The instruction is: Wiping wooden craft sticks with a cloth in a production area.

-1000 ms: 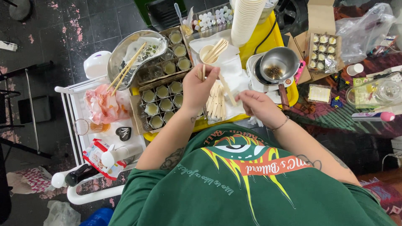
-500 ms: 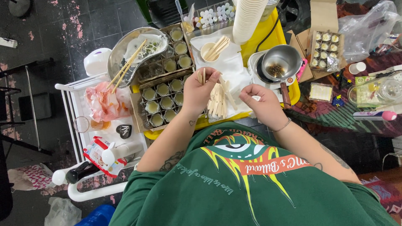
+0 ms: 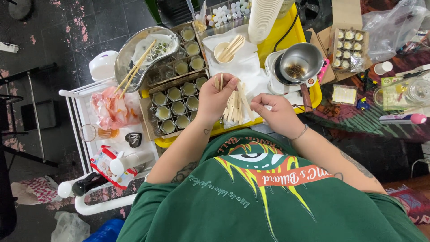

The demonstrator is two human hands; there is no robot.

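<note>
- A white cart (image 3: 83,148) is standing at the far left, carrying a crumpled pink bag (image 3: 109,110) and a glass jar (image 3: 92,132).
- A metal bowl (image 3: 127,56) is sitting behind it with chopsticks (image 3: 134,69) leaning across the rim.
- Small glass cups (image 3: 174,107) filled with pale wax are sitting in a cardboard divider on the yellow tray (image 3: 309,89) (itself on the worktop).
- My left hand (image 3: 216,99) is pinching a couple of thin wooden sticks (image 3: 218,82) upright, fingers closed around them, just above the white paper (image 3: 244,71).
- A loose pile of sticks (image 3: 235,107) is lying on that paper between my hands.
- My right hand (image 3: 275,115) is resting beside the pile, fingers curled and touching its sticks; I cannot tell whether they are gripping one.
- A small steel pot (image 3: 301,60) is sitting on a white warmer further right.
</note>
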